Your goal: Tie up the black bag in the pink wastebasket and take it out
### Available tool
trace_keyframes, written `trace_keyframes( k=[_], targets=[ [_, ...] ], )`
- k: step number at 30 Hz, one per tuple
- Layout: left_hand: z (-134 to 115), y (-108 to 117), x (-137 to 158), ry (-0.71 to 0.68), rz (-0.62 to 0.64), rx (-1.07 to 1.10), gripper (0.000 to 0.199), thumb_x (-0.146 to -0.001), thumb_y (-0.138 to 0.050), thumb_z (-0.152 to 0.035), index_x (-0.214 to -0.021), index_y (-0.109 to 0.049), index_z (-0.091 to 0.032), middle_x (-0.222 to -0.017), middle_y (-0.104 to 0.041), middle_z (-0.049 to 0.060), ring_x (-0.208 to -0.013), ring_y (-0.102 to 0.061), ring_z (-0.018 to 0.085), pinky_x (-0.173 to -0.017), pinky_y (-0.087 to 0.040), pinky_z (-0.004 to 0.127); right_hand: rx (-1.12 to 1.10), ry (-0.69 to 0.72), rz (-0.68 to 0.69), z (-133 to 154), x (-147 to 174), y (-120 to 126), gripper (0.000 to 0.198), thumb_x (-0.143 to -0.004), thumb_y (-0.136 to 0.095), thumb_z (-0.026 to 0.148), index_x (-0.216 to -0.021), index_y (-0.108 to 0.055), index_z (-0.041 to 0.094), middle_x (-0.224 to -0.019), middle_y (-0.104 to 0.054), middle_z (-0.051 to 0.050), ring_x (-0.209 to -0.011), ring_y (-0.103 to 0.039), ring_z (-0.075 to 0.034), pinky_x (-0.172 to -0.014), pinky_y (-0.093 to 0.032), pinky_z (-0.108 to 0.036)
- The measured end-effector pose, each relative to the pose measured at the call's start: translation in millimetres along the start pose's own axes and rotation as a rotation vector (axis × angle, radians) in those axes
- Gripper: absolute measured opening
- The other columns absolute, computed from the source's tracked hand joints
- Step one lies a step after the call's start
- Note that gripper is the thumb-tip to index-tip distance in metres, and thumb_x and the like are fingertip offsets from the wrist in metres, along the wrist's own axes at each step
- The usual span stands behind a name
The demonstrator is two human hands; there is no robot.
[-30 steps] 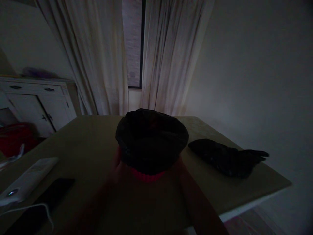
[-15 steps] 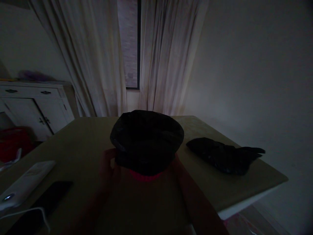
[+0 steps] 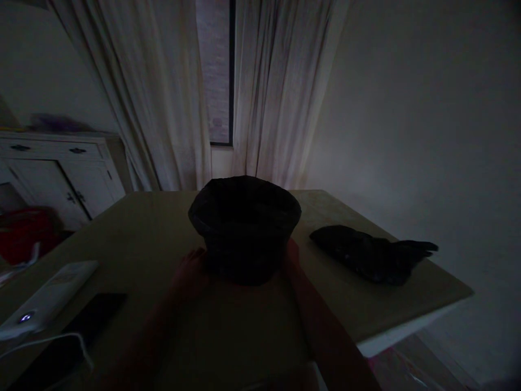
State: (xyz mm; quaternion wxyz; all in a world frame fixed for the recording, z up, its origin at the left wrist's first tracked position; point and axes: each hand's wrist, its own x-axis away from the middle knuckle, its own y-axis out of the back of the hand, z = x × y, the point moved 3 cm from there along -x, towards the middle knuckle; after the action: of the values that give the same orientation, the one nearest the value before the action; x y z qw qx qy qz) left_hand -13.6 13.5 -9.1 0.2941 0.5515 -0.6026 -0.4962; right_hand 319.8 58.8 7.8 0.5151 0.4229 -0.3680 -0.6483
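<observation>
A black plastic bin bag (image 3: pixel 246 247) lines a small bin on the table, its mouth open upward and its edge folded down over the outside. It covers the bin nearly to the base, where only a faint reddish trace shows. My left hand (image 3: pixel 193 269) is at the bag's lower left side, fingers bent against it. On the other side my right hand (image 3: pixel 290 256) grips the bag low down, its fingers partly hidden behind it. Further right lies a bunched black plastic bag (image 3: pixel 372 254), apart from both hands.
The table (image 3: pixel 146 233) is covered in a pale cloth. To the left lie a white power strip-like device (image 3: pixel 51 296) with a small light, a black phone-like slab (image 3: pixel 81 331) and a white cable (image 3: pixel 61 335). A white cabinet (image 3: pixel 61 174) and red bag (image 3: pixel 28 233) stand beyond.
The bag's folded edge has come down, covering the pink-red bin base that showed before. Both hands have shifted along its sides, and the bin looks slightly more upright.
</observation>
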Motion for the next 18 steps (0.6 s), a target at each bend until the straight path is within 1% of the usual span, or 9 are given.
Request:
trace_keyframes(
  k=[1,3,6,8,11,13,15,18],
  targets=[
    [1,0,1,0.012,0.041,-0.064,0.056,-0.083,-0.055,-0.019,-0.137,-0.069,-0.015,-0.139,-0.067,0.021,-0.134,-0.06,0.039,-0.114,-0.046,0.055,-0.005,-0.026,0.004,-3,0,0,0.035,-0.106,-0.049,0.024,-0.122,-0.077,0.011,-0.121,-0.075,-0.021,-0.112,-0.071,-0.028,-0.089,-0.049,-0.032],
    [3,3,2,0.072,0.046,-0.131,0.061,-0.085,-0.054,-0.017,-0.144,-0.065,-0.013,-0.144,-0.063,0.023,-0.134,-0.059,0.041,-0.112,-0.046,0.056,-0.024,-0.069,0.016,-6,-1,2,0.036,-0.106,-0.05,0.026,-0.127,-0.077,0.016,-0.126,-0.075,-0.018,-0.113,-0.072,-0.028,-0.089,-0.05,-0.031],
    [8,5,3,0.193,-0.004,-0.081,0.059,-0.089,-0.051,-0.017,-0.147,-0.059,-0.012,-0.146,-0.062,0.021,-0.133,-0.059,0.039,-0.107,-0.049,0.053,-0.062,-0.095,0.042,-8,-2,5,0.034,-0.103,-0.057,0.028,-0.127,-0.078,0.017,-0.126,-0.077,-0.018,-0.114,-0.074,-0.028,-0.086,-0.051,-0.03],
    [11,4,3,0.235,-0.037,-0.026,0.056,-0.089,-0.051,-0.017,-0.145,-0.058,-0.014,-0.145,-0.064,0.02,-0.133,-0.059,0.039,-0.106,-0.049,0.053,-0.083,-0.096,0.055,-9,-2,7,0.032,-0.101,-0.06,0.028,-0.124,-0.08,0.018,-0.123,-0.078,-0.017,-0.114,-0.074,-0.029,-0.084,-0.051,-0.029],
    [11,2,3,0.254,-0.089,0.019,0.058,-0.092,-0.051,-0.021,-0.149,-0.052,-0.013,-0.145,-0.064,0.022,-0.135,-0.058,0.039,-0.105,-0.048,0.054,-0.097,-0.094,0.065,-9,-3,5,0.031,-0.098,-0.063,0.027,-0.122,-0.08,0.019,-0.123,-0.079,-0.017,-0.116,-0.074,-0.03,-0.083,-0.052,-0.03],
    [10,3,3,0.259,-0.101,0.031,0.06,-0.094,-0.049,-0.024,-0.153,-0.048,-0.012,-0.148,-0.062,0.023,-0.136,-0.058,0.039,-0.106,-0.048,0.055,-0.095,-0.092,0.067,-10,-4,3,0.031,-0.097,-0.064,0.027,-0.121,-0.081,0.019,-0.123,-0.079,-0.017,-0.118,-0.074,-0.032,-0.085,-0.052,-0.031],
    [8,4,4,0.268,-0.089,0.018,0.061,-0.094,-0.049,-0.024,-0.154,-0.049,-0.011,-0.152,-0.06,0.024,-0.139,-0.056,0.039,-0.108,-0.047,0.055,-0.095,-0.088,0.065,-11,-4,0,0.03,-0.099,-0.062,0.029,-0.12,-0.08,0.018,-0.123,-0.079,-0.018,-0.119,-0.073,-0.032,-0.088,-0.052,-0.032],
    [7,4,5,0.257,-0.059,-0.029,0.058,-0.094,-0.049,-0.023,-0.151,-0.056,-0.013,-0.156,-0.058,0.023,-0.144,-0.054,0.042,-0.11,-0.046,0.058,-0.102,-0.079,0.061,-12,-4,-3,0.03,-0.1,-0.06,0.029,-0.119,-0.08,0.017,-0.121,-0.078,-0.019,-0.116,-0.074,-0.031,-0.091,-0.053,-0.034]
  ],
)
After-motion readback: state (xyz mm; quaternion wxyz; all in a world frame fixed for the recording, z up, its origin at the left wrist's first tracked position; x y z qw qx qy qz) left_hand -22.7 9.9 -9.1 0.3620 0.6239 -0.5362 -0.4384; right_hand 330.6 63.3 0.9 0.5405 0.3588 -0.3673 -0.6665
